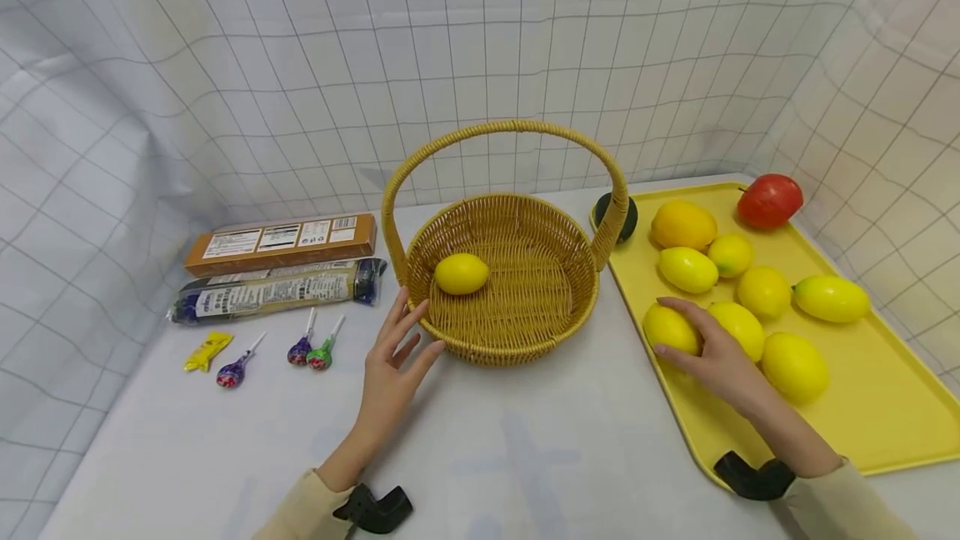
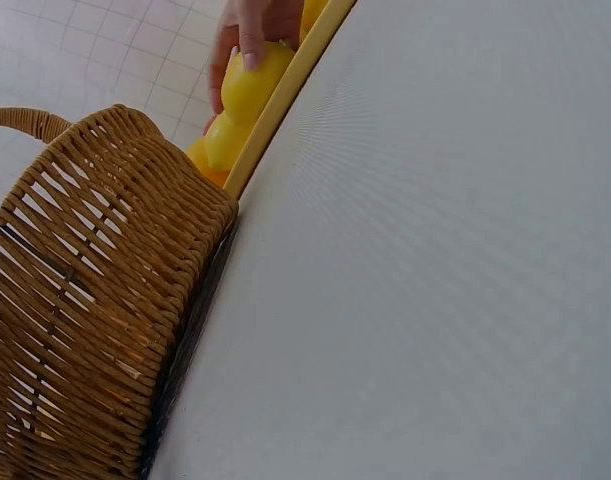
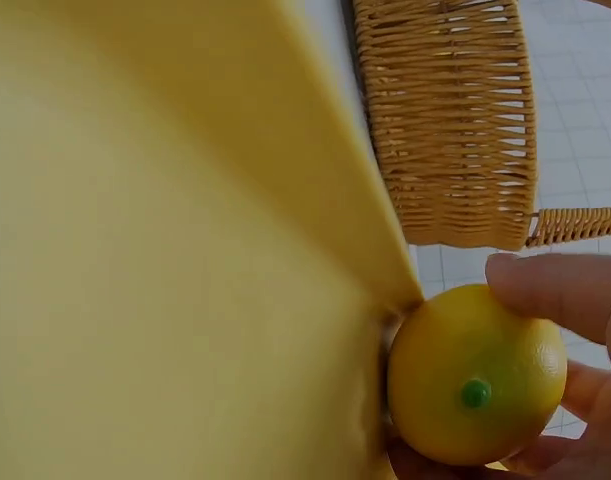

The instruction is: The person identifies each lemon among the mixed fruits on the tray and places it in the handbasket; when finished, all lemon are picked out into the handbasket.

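At the left edge of a yellow tray (image 1: pixel 877 407), my right hand (image 1: pixel 720 361) grips a yellow lemon (image 1: pixel 667 330) between thumb and fingers. The right wrist view shows this lemon (image 3: pixel 475 375) up close, its green stem end facing the camera, beside the tray's raised edge. My left hand (image 1: pixel 393 377) has its fingers spread and relaxed, fingertips right at the front left rim of a woven wicker basket (image 1: pixel 525 298). One lemon (image 1: pixel 461 273) lies inside the basket, toward its left wall. In the left wrist view the basket's slatted side (image 2: pixel 95 290) shows.
More lemons (image 1: pixel 795 367), a red fruit (image 1: pixel 769 201) and a dark green fruit (image 1: pixel 617 217) are on the tray. To the left lie a brown box (image 1: pixel 281 244), a long plastic packet (image 1: pixel 277 292), several lollipops (image 1: pixel 232 372) and a yellow wrapped candy (image 1: pixel 207 351). The basket's tall handle (image 1: pixel 517 127) arches overhead.
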`<state>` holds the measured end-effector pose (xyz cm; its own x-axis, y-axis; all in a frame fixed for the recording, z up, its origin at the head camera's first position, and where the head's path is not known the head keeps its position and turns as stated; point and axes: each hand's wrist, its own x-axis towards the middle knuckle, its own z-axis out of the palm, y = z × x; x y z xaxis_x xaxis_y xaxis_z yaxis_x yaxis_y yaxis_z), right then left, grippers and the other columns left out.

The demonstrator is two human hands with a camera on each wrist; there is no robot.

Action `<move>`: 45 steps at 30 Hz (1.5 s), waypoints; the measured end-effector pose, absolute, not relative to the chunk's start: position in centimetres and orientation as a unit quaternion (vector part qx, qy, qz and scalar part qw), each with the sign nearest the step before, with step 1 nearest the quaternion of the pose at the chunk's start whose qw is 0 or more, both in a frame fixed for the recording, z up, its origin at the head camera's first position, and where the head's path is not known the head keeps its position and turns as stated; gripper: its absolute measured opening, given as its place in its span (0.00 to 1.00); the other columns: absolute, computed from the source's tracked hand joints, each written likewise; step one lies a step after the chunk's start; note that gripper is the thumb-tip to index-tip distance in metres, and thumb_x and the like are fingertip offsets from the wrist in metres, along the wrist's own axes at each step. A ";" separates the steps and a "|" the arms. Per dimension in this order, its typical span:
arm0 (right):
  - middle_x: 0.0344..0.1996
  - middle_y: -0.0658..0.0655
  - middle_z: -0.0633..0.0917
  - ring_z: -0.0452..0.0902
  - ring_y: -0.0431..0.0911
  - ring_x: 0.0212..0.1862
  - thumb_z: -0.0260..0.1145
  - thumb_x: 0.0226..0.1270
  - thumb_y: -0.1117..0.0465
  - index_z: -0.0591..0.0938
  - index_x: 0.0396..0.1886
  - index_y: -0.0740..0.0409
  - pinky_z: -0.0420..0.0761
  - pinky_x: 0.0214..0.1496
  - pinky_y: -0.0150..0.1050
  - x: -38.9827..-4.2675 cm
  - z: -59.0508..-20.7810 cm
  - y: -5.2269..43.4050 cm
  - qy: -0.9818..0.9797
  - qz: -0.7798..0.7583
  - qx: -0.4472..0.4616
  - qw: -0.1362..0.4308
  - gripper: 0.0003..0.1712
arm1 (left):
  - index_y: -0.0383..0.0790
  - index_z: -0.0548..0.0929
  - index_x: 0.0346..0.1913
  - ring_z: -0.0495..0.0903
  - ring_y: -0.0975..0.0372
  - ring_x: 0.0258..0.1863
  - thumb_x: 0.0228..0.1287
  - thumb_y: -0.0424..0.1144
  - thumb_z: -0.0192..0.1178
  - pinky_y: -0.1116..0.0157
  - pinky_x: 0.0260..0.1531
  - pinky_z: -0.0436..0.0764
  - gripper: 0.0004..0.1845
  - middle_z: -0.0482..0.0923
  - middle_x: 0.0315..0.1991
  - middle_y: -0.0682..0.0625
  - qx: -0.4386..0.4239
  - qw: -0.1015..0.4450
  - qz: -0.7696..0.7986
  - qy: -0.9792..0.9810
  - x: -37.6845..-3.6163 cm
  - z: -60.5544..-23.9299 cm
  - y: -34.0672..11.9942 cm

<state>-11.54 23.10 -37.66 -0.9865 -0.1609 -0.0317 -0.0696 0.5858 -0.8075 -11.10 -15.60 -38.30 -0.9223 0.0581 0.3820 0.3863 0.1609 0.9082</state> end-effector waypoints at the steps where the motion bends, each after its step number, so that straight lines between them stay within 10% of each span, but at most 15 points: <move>1: 0.63 0.70 0.62 0.58 0.64 0.57 0.64 0.65 0.55 0.61 0.69 0.59 0.60 0.56 0.63 -11.5 -37.6 23.1 0.891 -0.447 -0.062 0.049 0.37 | 0.25 0.68 0.62 0.52 0.50 0.68 0.59 0.21 0.59 0.48 0.55 0.67 0.27 0.48 0.71 0.40 -0.148 0.130 -0.630 -0.751 -11.1 -38.3 -15.6; 12: 0.63 0.59 0.63 0.64 0.55 0.57 0.64 0.65 0.60 0.59 0.70 0.52 0.74 0.49 0.29 -11.7 -32.5 19.1 0.842 -0.519 -0.135 0.055 0.37 | 0.27 0.68 0.64 0.52 0.49 0.68 0.59 0.21 0.59 0.50 0.55 0.68 0.28 0.47 0.72 0.43 -0.158 0.134 -0.631 -0.747 -11.6 -39.3 -15.9; 19: 0.59 0.56 0.68 0.68 0.52 0.53 0.66 0.63 0.58 0.64 0.68 0.53 0.72 0.52 0.46 -16.5 -32.7 12.2 0.804 -0.537 -0.221 0.129 0.35 | 0.31 0.68 0.65 0.52 0.53 0.68 0.59 0.22 0.60 0.51 0.56 0.68 0.29 0.48 0.72 0.46 -0.162 0.144 -0.631 -0.745 -12.3 -40.5 -16.5; 32: 0.60 0.55 0.69 0.66 0.49 0.55 0.65 0.64 0.56 0.65 0.68 0.54 0.68 0.57 0.47 -20.1 -34.8 5.0 0.805 -0.426 -0.290 0.296 0.33 | 0.34 0.70 0.65 0.54 0.52 0.68 0.60 0.24 0.60 0.51 0.55 0.69 0.29 0.49 0.72 0.47 -0.169 0.150 -0.629 -0.744 -12.1 -41.1 -16.5; 45: 0.59 0.64 0.72 0.66 0.55 0.61 0.58 0.69 0.65 0.68 0.63 0.67 0.69 0.60 0.46 -19.4 -34.0 7.1 0.817 -0.487 -0.291 0.102 0.24 | 0.33 0.70 0.65 0.55 0.52 0.68 0.59 0.24 0.61 0.50 0.55 0.69 0.28 0.50 0.72 0.48 -0.164 0.152 -0.621 -0.751 -12.0 -40.6 -16.3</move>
<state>-19.38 7.09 -33.97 -0.8093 -0.5758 0.1163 -0.3762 0.3560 -0.8554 -11.97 -16.26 -40.60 -0.8996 0.0579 0.4328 0.4360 0.1751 0.8828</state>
